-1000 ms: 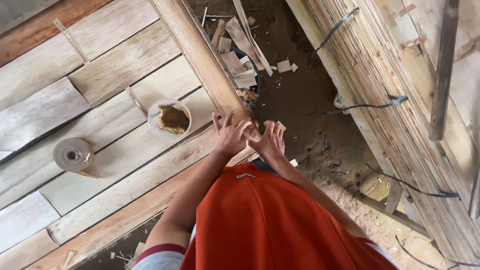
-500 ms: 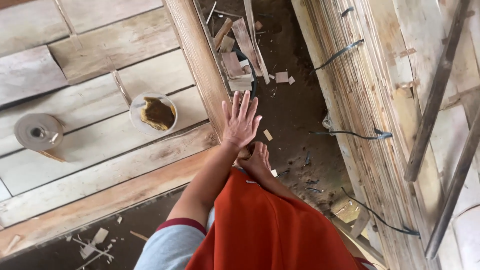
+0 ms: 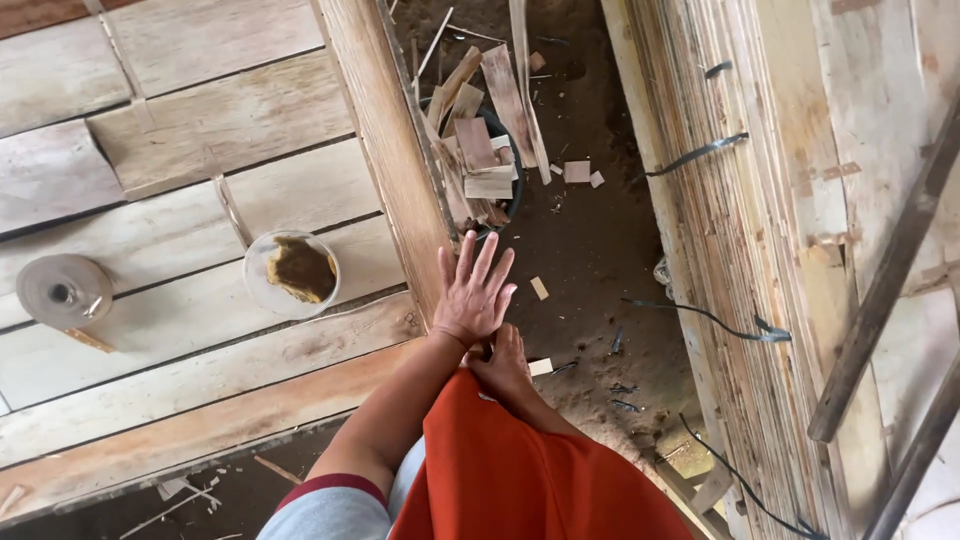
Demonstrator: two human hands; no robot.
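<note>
Long pale wooden beam, axis running near to far, edging the plank platform on its right; left hand open, fingers spread, flat at its near end; right hand nearer, grip unclear.
</note>
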